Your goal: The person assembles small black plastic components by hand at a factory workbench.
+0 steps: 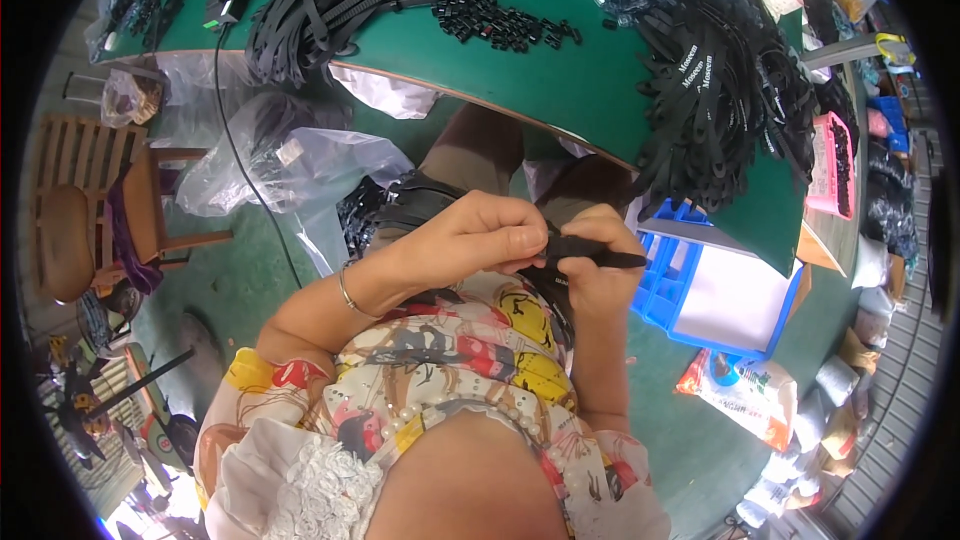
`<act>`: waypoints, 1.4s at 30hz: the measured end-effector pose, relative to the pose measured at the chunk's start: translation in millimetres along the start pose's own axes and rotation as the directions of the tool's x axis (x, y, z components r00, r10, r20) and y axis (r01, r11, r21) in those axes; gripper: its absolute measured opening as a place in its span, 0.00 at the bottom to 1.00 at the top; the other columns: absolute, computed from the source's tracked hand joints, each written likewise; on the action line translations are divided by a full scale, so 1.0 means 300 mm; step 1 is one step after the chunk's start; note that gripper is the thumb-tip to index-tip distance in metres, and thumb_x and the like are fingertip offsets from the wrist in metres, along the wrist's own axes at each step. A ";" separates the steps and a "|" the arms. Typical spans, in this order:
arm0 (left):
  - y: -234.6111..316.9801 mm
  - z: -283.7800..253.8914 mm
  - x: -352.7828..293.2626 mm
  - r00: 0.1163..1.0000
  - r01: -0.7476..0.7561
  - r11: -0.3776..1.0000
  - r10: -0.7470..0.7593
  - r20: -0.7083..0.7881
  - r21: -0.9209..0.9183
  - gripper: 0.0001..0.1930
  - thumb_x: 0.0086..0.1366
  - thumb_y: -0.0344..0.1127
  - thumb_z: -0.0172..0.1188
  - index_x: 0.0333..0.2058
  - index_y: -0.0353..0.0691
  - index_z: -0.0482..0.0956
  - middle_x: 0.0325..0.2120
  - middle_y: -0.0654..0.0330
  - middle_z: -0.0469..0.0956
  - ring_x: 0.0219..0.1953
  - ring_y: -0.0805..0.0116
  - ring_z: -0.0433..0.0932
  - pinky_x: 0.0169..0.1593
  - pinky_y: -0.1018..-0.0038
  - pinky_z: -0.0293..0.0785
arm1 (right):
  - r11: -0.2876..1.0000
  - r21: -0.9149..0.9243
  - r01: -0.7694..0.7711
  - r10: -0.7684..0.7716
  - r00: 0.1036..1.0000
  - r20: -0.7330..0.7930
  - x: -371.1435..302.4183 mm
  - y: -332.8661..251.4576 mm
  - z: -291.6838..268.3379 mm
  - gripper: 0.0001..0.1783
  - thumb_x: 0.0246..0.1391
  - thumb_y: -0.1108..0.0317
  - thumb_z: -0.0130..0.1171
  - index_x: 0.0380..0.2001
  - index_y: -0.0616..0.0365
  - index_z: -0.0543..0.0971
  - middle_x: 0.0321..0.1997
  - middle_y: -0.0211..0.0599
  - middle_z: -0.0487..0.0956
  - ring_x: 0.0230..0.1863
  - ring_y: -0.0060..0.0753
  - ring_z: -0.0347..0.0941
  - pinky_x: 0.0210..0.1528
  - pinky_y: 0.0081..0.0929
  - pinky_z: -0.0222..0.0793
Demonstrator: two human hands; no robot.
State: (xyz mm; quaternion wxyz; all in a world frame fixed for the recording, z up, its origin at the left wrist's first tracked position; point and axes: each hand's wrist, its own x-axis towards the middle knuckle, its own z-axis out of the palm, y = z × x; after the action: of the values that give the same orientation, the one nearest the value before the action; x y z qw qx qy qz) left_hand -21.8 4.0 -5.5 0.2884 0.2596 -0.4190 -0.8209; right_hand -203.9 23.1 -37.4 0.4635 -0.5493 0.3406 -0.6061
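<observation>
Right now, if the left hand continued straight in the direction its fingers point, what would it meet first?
The left hand points toward the right hand, so it would first meet the black strap both hands pinch, then the right hand's fingers. They already nearly touch; depth is hard to judge.

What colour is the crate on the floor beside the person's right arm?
The crate is blue, with a white sheet lying over it; the head view shows it best.

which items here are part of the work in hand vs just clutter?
In hand:
left hand
right hand
black strap held between both
strap pile on green table
black clips

Lying about:
blue crate
wooden chair
snack bag
pink tray
</observation>
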 end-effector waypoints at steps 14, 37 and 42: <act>-0.084 -0.024 -0.003 0.988 -0.044 0.710 -0.075 -0.138 -0.703 0.09 0.60 0.35 0.56 0.36 0.39 0.71 0.27 0.63 0.73 0.25 0.78 0.69 0.29 0.82 0.66 | 0.942 -0.334 0.013 -0.030 0.998 -0.048 0.016 -0.034 0.039 0.15 0.36 0.73 0.68 0.31 0.62 0.77 0.29 0.33 0.73 0.28 0.23 0.68 0.28 0.15 0.61; -0.072 -0.005 0.015 0.899 -0.274 0.827 0.039 -0.436 -0.492 0.07 0.56 0.27 0.59 0.32 0.36 0.69 0.25 0.62 0.72 0.27 0.76 0.70 0.33 0.80 0.67 | 0.791 -0.612 0.017 0.014 0.999 0.045 0.048 -0.077 0.089 0.13 0.36 0.75 0.67 0.28 0.61 0.75 0.23 0.37 0.74 0.21 0.30 0.70 0.23 0.22 0.65; -0.069 -0.007 0.015 0.893 -0.294 0.834 0.065 -0.446 -0.467 0.07 0.56 0.27 0.58 0.31 0.36 0.69 0.25 0.62 0.71 0.27 0.76 0.70 0.32 0.80 0.67 | 0.787 -0.617 0.010 0.022 0.999 0.045 0.047 -0.073 0.089 0.13 0.36 0.75 0.67 0.27 0.61 0.75 0.24 0.38 0.75 0.22 0.33 0.72 0.25 0.23 0.66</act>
State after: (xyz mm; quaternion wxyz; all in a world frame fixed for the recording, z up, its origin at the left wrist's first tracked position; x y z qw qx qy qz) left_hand -28.8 9.7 -24.7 0.5071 0.2971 -0.1324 -0.7982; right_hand -181.3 19.8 -7.9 0.2690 -0.6843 0.5101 -0.4463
